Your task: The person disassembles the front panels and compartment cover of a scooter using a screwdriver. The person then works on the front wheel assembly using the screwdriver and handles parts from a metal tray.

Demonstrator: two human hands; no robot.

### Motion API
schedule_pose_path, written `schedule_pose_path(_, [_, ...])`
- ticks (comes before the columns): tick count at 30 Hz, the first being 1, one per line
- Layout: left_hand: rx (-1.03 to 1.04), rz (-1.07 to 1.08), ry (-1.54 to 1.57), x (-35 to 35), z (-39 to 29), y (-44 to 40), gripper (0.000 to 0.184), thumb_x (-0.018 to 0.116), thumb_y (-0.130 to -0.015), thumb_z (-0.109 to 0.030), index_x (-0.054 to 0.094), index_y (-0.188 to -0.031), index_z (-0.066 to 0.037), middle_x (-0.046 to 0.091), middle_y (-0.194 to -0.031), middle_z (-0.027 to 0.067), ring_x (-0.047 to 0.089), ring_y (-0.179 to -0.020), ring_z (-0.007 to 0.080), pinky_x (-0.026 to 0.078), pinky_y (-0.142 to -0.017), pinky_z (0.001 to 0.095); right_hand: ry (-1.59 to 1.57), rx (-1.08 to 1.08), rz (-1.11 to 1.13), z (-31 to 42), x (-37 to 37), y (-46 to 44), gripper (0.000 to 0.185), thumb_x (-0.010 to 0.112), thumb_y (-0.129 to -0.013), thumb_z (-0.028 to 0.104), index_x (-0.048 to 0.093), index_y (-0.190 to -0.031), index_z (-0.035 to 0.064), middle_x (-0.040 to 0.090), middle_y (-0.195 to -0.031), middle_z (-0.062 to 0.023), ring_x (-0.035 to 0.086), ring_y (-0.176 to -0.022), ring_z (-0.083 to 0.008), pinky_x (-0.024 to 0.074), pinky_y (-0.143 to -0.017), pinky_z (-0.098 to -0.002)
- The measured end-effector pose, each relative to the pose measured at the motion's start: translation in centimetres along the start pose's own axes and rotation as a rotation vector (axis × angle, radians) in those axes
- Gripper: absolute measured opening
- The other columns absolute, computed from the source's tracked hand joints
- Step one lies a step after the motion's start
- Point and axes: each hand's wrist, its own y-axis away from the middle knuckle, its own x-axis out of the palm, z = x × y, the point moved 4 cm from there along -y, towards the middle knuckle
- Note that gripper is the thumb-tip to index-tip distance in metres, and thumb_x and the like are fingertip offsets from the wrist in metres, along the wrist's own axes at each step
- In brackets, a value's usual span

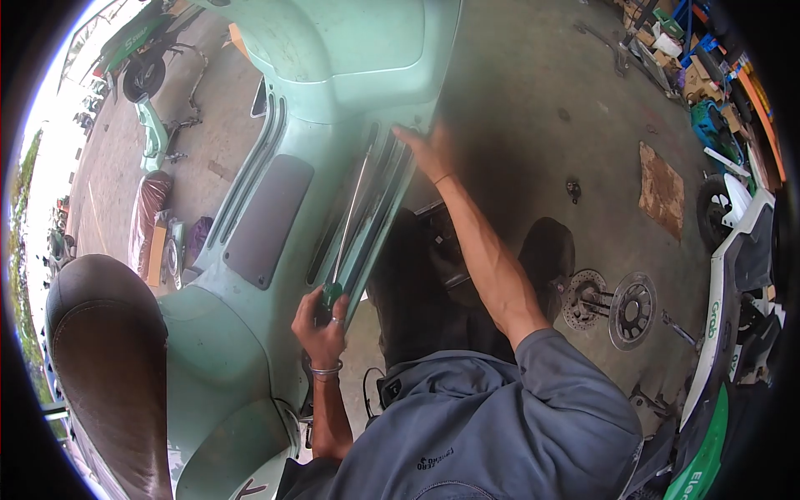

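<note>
My left hand point(319, 327) is closed around the green handle of a long screwdriver point(350, 221). Its thin metal shaft slants up and away over the grooved side of a mint-green scooter's footboard point(337, 179). Farther up, my right hand point(429, 152) is at the outer edge of that footboard, thumb stretched toward the grooves and fingers apart. It is slightly blurred, and I cannot tell how firmly it touches the panel. Dark strips point(387, 212) run along the footboard's side, beside the screwdriver shaft. A grey mat point(271, 218) covers the footboard's middle.
The scooter's brown seat point(108, 367) is at the lower left. To my right on the concrete lie a brake disc point(633, 310) and a flat piece of cardboard point(661, 192). Cluttered shelves point(700, 75) and a white-and-green scooter body point(708, 333) line the right side.
</note>
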Motion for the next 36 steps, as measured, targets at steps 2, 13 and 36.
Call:
schedule_pose_path(2, [-0.057, 0.000, 0.027, 0.5, 0.2, -0.1, 0.035, 0.082, -0.080, -0.016, 0.069, -0.106, 0.003, 0.067, -0.085, 0.0089, 0.062, -0.073, 0.0153, 0.049, -0.067, 0.0286, 0.002, -0.019, 0.010, -0.4, 0.0, -0.2, 0.069, 0.086, -0.073, 0.024, 0.052, -0.127, -0.0021, 0.071, -0.103, -0.0185, 0.070, -0.095, -0.0289, 0.0527, -0.086, -0.0389])
schedule_pose_path(13, [-0.174, 0.095, -0.052, 2.9, -5.0, -5.2, 0.041, 0.082, -0.080, -0.026, 0.072, -0.105, 0.006, 0.072, -0.087, 0.0146, 0.069, -0.078, 0.0188, 0.053, -0.074, 0.0309, 0.060, 0.043, 0.026, 0.5, -0.6, 0.0, 0.069, 0.086, -0.072, 0.025, 0.052, -0.126, -0.0012, 0.070, -0.106, -0.0202, 0.070, -0.099, -0.0319, 0.0530, -0.088, -0.0396])
schedule_pose_path(36, [-0.100, 0.143, -0.147, 5.8, -5.2, -5.7, 0.038, 0.080, -0.081, -0.024, 0.072, -0.103, 0.005, 0.073, -0.087, 0.0147, 0.069, -0.075, 0.0209, 0.054, -0.072, 0.0325, -0.049, 0.005, 0.022, -0.2, -0.2, 0.0, 0.073, 0.084, -0.073, 0.019, 0.047, -0.133, 0.0011, 0.070, -0.109, -0.0199, 0.069, -0.101, -0.0338, 0.0520, -0.090, -0.0408])
